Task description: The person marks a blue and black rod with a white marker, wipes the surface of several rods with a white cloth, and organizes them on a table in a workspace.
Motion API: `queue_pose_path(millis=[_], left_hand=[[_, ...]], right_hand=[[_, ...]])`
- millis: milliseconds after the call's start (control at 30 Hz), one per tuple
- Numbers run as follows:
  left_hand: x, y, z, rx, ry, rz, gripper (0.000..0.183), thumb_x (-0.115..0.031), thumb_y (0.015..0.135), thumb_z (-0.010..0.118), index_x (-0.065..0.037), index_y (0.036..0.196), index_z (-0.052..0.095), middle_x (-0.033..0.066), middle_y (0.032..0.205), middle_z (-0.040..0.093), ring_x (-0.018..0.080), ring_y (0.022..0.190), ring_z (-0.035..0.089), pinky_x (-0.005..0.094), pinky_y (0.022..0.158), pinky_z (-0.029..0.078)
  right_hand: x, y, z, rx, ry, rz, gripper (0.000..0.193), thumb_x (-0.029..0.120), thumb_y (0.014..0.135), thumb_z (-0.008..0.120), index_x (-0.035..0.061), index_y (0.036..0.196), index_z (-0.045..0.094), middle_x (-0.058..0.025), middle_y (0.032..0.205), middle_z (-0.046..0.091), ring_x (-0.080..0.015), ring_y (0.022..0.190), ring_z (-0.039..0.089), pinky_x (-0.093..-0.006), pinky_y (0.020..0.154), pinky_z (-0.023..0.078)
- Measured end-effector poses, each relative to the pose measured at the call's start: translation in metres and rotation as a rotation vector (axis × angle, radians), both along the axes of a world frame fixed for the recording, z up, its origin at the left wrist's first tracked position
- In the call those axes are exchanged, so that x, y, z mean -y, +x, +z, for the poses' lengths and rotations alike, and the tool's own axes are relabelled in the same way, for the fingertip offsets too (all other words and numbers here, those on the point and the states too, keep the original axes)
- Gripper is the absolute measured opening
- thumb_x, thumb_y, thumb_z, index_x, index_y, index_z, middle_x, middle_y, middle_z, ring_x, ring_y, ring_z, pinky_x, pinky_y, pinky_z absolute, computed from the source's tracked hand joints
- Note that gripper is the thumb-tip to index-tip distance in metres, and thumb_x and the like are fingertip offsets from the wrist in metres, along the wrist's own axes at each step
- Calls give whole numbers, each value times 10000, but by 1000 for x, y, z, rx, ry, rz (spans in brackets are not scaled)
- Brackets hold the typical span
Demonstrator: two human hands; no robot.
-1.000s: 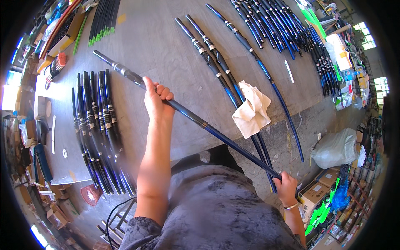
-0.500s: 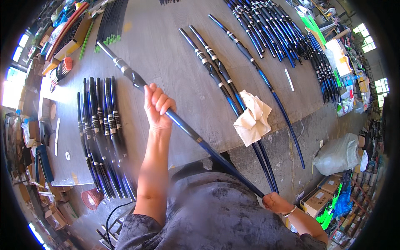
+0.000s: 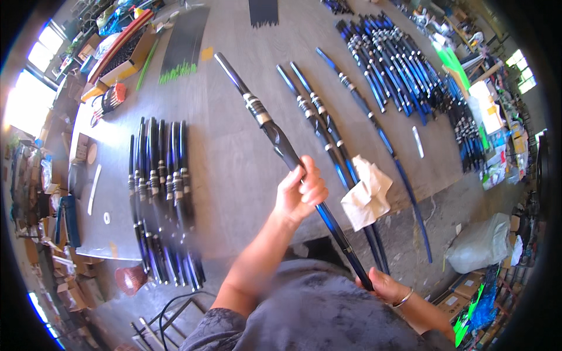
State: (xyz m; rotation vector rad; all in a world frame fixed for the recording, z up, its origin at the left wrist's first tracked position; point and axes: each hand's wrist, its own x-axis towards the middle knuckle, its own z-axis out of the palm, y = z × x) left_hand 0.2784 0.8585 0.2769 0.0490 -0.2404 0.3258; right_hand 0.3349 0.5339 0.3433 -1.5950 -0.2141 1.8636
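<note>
A dark blue and black fishing rod [image 3: 278,140] with a silver-banded reel seat slants across in front of me, its narrower end up and to the left. My left hand [image 3: 301,190] is closed around it just below the reel seat. At the lower end my right hand [image 3: 387,286] grips the rod close to my body; part of its fingers is hidden. Just right of the held rod, two similar rods [image 3: 319,126] lie side by side on the table, with a cream cloth [image 3: 369,193] draped over them. A single rod [image 3: 383,137] lies farther right.
Several finished-looking rods [image 3: 158,187] lie in a row on the left of the grey table [image 3: 234,205]. A large group of blue rods [image 3: 392,64] covers the far right. Thin black rods with green tips [image 3: 178,71] lie at the back. A plastic-wrapped bundle [image 3: 480,243] stands on the right.
My left hand has moved right and nearer with the rod, which now stands steeper in view. The right hand stays at its lower end. The whole view has shifted somewhat.
</note>
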Motion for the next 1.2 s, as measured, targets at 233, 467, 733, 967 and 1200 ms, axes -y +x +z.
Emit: queue_pose_path(millis=[233, 467, 733, 967, 1200], left_hand=[[1, -10, -14, -525, 561, -89, 350, -285, 875, 677, -23, 1102, 622, 101, 1061, 648, 252, 1075, 593, 446, 972, 446], [-19, -23, -12, -649, 703, -13, 546, -435, 912, 589, -21, 1263, 530, 144, 1129, 627, 294, 1078, 596, 459, 934, 475], [-132, -77, -18, -916, 1051, 119, 615, -443, 997, 444, 14, 1401, 363, 131, 1011, 614, 183, 828, 607, 306, 654, 506], [-92, -71, -13, -773, 664, 210, 686, -575, 973, 355, -42, 1406, 359, 121, 1005, 609, 165, 741, 587, 277, 564, 470], [-107, -95, -18, -769, 750, 192, 393, -328, 998, 492, 12, 1178, 569, 60, 815, 641, 117, 619, 554, 236, 461, 395]], right_hand=[[-25, 24, -18, 1081, 432, -36, 342, 338, 907, 648, 56, 1047, 516, -40, 684, 588, -171, 598, 597, -317, 534, 455], [-30, 59, -2, 1675, 188, 220, 327, 340, 770, 752, 67, 770, 572, -114, 640, 595, -316, 578, 600, -394, 527, 460], [-4, 132, 92, 2165, 293, 530, 379, 339, 694, 742, 43, 805, 533, -87, 677, 489, -278, 613, 535, -390, 518, 407], [-44, 148, 215, 2377, 468, 849, 468, 198, 585, 778, -15, 927, 540, -130, 720, 444, -291, 629, 490, -387, 522, 377], [-48, 155, 215, 2381, 453, 906, 479, 70, 540, 788, -19, 948, 555, -138, 774, 507, -317, 687, 534, -402, 546, 403]])
